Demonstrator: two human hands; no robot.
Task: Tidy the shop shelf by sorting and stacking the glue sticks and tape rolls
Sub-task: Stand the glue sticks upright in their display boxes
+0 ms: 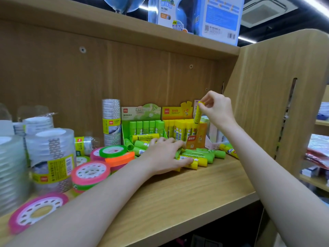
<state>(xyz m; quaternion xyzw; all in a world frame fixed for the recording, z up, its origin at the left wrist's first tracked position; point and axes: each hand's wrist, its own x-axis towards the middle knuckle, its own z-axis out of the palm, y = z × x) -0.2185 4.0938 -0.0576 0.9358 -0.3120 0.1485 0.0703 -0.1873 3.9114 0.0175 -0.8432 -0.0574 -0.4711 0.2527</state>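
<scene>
Yellow glue stick (pixel 198 114) pinched, R hand (pixel 218 109) raised.

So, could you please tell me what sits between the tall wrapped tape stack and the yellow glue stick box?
In the head view, the green glue stick display box stands between the tall tape stack and the yellow glue stick box.

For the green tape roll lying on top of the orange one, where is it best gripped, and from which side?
Pinch the green tape roll across its outer rim from above: it lies flat on the orange tape roll, hub hole upward, top unobstructed. A finger in the hole, thumb outside, would probably work too.
</scene>
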